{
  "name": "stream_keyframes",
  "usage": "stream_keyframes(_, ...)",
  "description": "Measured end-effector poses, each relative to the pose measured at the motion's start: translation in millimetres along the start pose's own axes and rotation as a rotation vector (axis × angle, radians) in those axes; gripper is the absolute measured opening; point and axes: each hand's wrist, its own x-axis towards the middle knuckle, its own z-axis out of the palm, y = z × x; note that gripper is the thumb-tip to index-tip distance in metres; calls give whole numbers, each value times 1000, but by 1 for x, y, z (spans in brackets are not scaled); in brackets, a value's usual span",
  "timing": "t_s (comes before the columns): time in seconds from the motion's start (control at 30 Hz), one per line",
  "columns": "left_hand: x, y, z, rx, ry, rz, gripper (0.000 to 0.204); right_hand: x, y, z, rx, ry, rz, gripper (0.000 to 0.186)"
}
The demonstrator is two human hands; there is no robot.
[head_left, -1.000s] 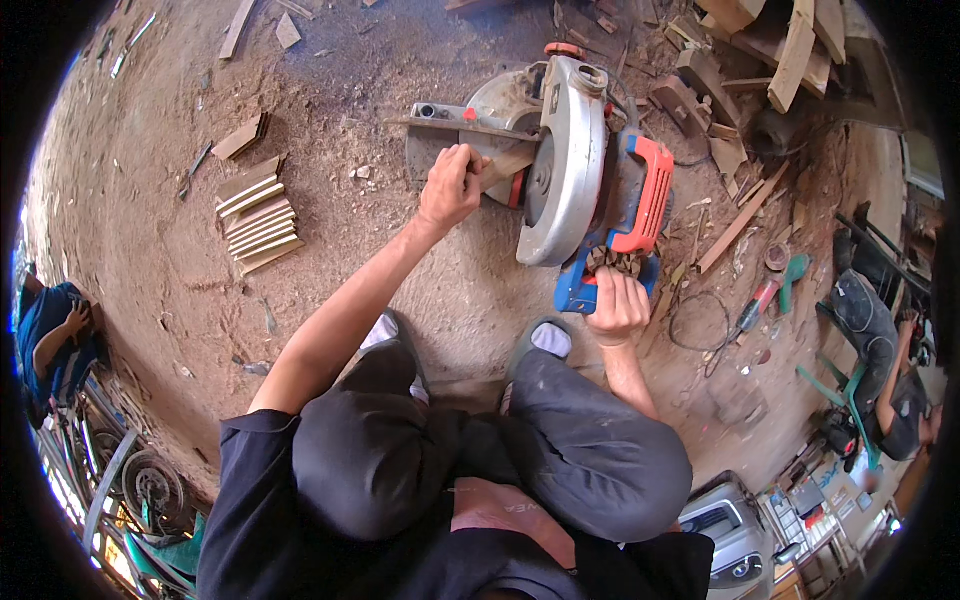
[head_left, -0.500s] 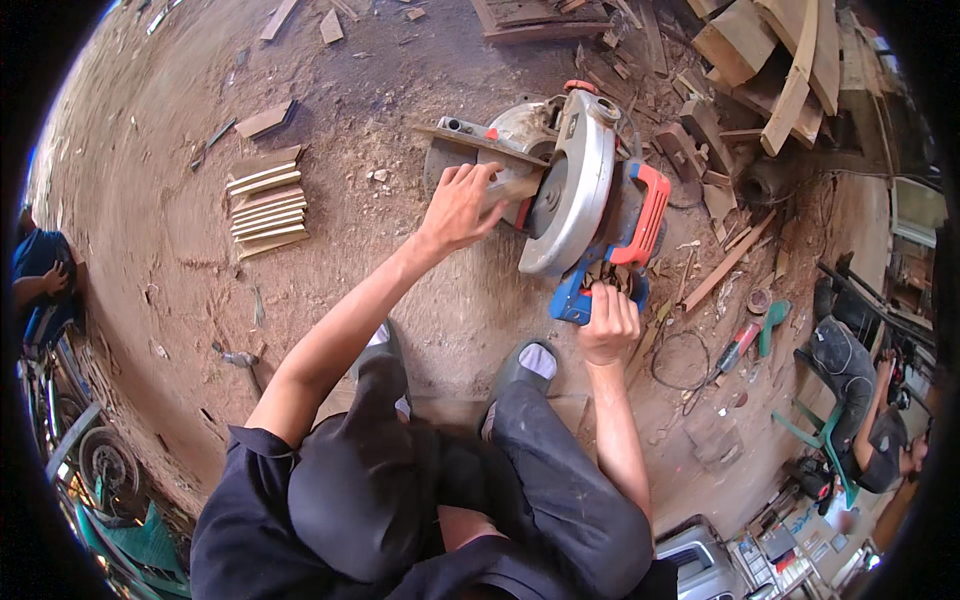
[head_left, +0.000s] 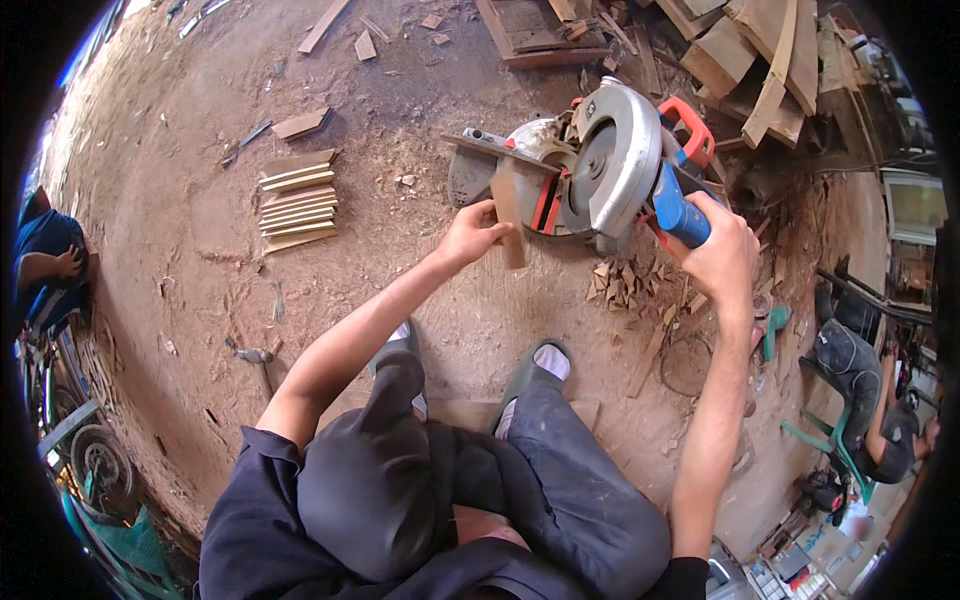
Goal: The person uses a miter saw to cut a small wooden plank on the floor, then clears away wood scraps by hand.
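A small flat wooden piece point(head_left: 509, 222) is pinched between the thumb and fingers of my left hand point(head_left: 474, 234), at the near side of the fence of a miter saw point(head_left: 618, 165). My right hand point(head_left: 722, 248) is wrapped round the saw's blue handle point(head_left: 682, 207). The saw head with its silver guard is tilted up off the base, and the red-edged slot point(head_left: 546, 203) beneath shows. Small triangular wood offcuts point(head_left: 628, 284) lie heaped on the ground below the handle.
Left of the saw stands a neat row of cut wooden pieces point(head_left: 298, 205). A hammer point(head_left: 254, 358) lies near my left arm. Boards and scraps point(head_left: 740, 60) are piled at the far right. One person point(head_left: 48, 260) is at the left edge, another point(head_left: 890, 430) at the right.
My right hand has raised the saw head, moving up and right with the handle. My left hand has drawn the wooden piece back from the blade, turning it. The heap of offcuts is now uncovered.
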Motion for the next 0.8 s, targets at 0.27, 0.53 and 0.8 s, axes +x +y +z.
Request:
stream_keyframes(0.27,17,-52,-6,-98,-5,-253,46,-2,-5,1,24,-7,23,38)
stream_keyframes(0.53,21,-16,-56,1450,285,1008,57,0,-6,0,4,-6,32,38)
stream_keyframes(0.8,34,-20,-36,1168,348,819,50,0,-1,2,8,-1,20,38)
